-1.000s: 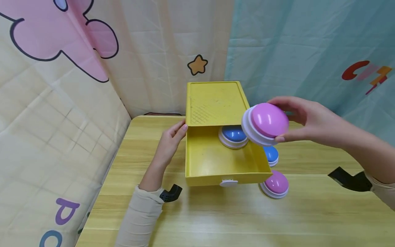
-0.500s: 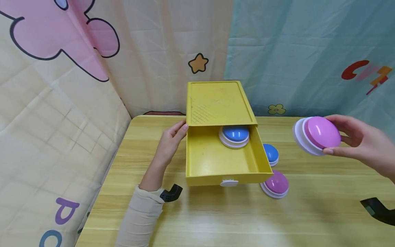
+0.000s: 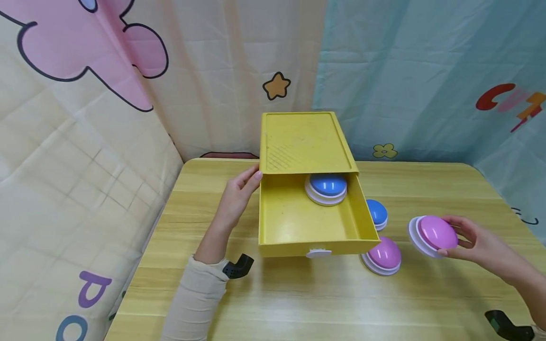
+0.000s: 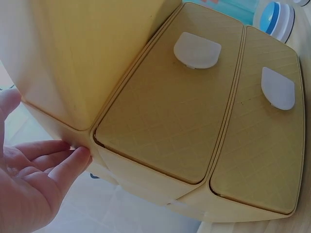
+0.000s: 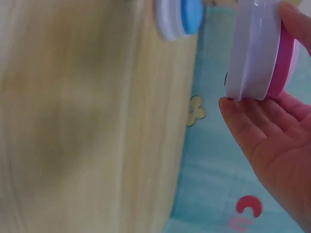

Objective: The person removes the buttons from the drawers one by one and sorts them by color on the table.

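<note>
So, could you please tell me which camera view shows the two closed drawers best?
The left wrist view: both closed drawers appear there with their white handles. In the head view, the open drawer hides them; I can't make them out in the right wrist view.

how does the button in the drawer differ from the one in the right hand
The drawer button is blue, the held button pink. The drawer button sits flat; the held button is tilted in the right hand. Both are shiny and domed, white below.
</note>
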The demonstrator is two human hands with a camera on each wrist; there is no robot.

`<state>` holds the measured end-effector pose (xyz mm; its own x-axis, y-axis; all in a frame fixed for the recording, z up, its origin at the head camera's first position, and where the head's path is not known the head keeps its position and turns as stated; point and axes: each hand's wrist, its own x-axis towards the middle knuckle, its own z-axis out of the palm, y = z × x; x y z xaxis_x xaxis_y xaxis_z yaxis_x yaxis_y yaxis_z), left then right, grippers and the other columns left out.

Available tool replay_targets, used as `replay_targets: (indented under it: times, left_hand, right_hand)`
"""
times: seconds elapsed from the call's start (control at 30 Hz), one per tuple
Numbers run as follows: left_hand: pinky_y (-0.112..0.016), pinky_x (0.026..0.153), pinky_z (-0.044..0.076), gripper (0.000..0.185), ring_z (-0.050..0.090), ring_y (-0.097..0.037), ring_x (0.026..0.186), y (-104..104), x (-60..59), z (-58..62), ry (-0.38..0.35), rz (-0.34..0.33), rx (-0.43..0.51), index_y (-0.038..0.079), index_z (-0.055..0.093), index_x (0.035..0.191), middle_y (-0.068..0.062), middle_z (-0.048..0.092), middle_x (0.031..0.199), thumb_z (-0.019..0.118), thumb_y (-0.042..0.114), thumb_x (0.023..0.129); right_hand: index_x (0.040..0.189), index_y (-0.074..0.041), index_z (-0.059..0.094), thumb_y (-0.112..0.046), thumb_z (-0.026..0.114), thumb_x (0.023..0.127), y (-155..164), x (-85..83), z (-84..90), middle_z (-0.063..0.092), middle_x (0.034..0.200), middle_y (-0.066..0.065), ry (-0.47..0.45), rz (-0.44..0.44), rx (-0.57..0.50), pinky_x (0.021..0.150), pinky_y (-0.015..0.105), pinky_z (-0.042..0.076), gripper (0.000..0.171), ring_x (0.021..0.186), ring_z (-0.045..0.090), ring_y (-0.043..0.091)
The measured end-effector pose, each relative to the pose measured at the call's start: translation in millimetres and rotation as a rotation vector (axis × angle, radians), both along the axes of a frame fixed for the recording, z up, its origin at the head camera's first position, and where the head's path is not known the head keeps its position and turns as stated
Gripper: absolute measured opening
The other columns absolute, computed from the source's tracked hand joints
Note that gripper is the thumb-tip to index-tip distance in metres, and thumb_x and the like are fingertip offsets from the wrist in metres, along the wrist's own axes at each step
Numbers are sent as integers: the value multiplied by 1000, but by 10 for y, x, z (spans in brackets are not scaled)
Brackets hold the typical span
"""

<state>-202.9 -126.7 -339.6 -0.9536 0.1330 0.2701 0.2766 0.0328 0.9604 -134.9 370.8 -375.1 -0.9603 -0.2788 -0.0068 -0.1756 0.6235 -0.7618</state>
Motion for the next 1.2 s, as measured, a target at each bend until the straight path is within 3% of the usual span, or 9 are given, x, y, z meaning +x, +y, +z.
replay_targets:
  times: [0.33, 0.67, 1.0, 1.2]
  left_hand:
    - [-30, 96, 38, 49, 46, -17, 116, 12, -1, 6, -17, 2, -8, 1, 44, 131, -9, 46, 130, 51, 30, 92]
    - [-30, 96, 38, 50, 47, -15, 115, 9, 9, -9, -12, 20, -24, 2, 46, 131, -6, 48, 130, 51, 34, 92]
    - [-31, 96, 38, 53, 48, -17, 114, -2, -4, -29, -18, 26, -37, 4, 45, 132, -5, 47, 130, 52, 37, 91]
    - [-31, 96, 38, 53, 47, -15, 115, 5, -5, -26, -10, 18, -29, 3, 44, 132, -5, 47, 131, 51, 37, 91]
  right_hand:
    - [128, 10, 28, -9, 65, 82, 226, 51, -376, 35, 112, -25, -166, -19, 7, 72, 13, 45, 62, 95, 33, -22]
    - [125, 14, 29, -3, 65, 80, 322, 87, -604, 38, 110, -29, -168, 33, -50, 74, 8, 39, 61, 97, 33, -22]
    - [122, 15, 27, 7, 64, 77, 308, 100, -690, 40, 112, -25, -93, 84, -108, 75, 6, 37, 58, 100, 35, -19]
    - [126, 15, 24, 5, 61, 81, 259, 64, -516, 36, 117, -26, -48, 118, -48, 79, 1, 30, 59, 104, 30, -21]
